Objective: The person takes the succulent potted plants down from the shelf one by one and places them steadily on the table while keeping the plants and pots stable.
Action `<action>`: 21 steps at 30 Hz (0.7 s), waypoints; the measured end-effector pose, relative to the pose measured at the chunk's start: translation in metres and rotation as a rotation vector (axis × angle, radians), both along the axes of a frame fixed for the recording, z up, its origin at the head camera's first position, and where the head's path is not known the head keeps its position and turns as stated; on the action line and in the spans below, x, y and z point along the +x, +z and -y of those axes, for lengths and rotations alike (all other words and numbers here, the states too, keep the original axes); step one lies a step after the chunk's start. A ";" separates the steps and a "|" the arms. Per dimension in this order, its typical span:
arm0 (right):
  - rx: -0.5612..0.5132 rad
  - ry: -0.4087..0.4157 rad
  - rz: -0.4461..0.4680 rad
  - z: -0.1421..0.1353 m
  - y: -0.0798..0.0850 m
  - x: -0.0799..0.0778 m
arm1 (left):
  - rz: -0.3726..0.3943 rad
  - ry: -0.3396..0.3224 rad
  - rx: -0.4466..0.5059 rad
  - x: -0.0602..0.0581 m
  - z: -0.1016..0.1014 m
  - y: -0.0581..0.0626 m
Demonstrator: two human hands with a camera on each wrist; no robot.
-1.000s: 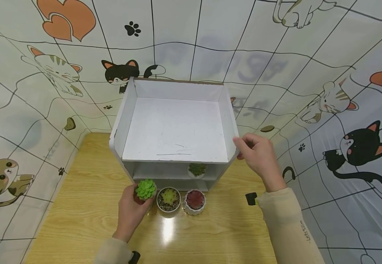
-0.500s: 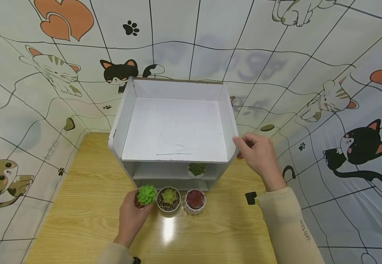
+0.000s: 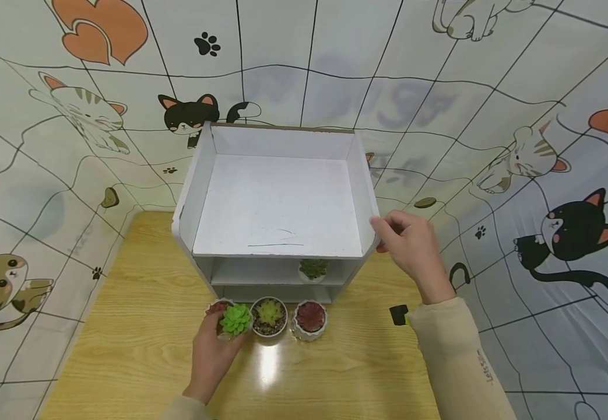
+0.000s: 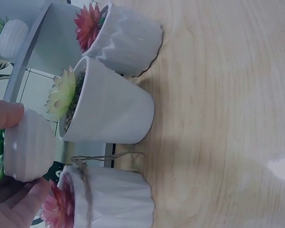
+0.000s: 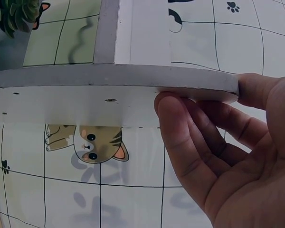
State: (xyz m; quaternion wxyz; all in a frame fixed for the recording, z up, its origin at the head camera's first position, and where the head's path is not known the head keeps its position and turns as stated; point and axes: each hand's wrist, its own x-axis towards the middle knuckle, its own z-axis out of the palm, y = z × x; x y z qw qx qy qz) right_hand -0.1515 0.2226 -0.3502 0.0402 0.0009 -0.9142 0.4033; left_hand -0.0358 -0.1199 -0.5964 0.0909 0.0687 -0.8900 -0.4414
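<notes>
My left hand (image 3: 210, 359) grips a bright green succulent (image 3: 236, 319) by its small white ribbed pot (image 4: 31, 145), thumb on one side and fingers on the other. The pot is held above the tabletop, in front of the row of plants. A twine-tied pot with a red succulent (image 4: 111, 199) stands just below it, partly hidden by the hand in the head view. My right hand (image 3: 411, 245) pinches the front edge of the right side panel (image 5: 109, 76) of a white shelf unit (image 3: 283, 204) between thumb and fingers.
Beside the left hand stand a yellow-green succulent (image 3: 269, 317) in a round white pot and a dark red succulent (image 3: 310, 319) in a wavy one. Another green succulent (image 3: 313, 270) sits inside the shelf's middle level. Cat-print sheeting (image 3: 304, 99) surrounds the wooden table (image 3: 141, 350).
My left hand has drawn the green succulent slightly toward me and to the right, uncovering the red succulent behind it. The right hand stays on the shelf panel.
</notes>
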 end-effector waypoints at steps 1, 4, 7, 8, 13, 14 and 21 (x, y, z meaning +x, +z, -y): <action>0.001 -0.001 0.000 0.000 0.000 0.000 | -0.003 0.002 -0.006 0.001 0.000 -0.001; 0.004 -0.003 -0.002 -0.001 0.000 0.000 | -0.002 0.006 -0.007 0.004 -0.002 -0.003; 0.004 -0.005 -0.004 -0.001 0.000 0.000 | -0.016 0.006 -0.012 0.006 -0.002 -0.005; 0.003 -0.006 -0.005 -0.001 0.000 0.000 | -0.021 0.004 -0.011 0.007 -0.002 -0.006; 0.004 -0.003 -0.009 -0.001 -0.001 0.000 | -0.056 -0.010 -0.017 0.011 -0.002 -0.009; 0.002 -0.002 -0.008 -0.001 -0.001 0.001 | -0.056 -0.012 -0.015 0.012 -0.001 -0.010; 0.013 0.000 -0.010 -0.001 0.000 0.001 | -0.036 -0.012 -0.019 0.018 -0.002 -0.012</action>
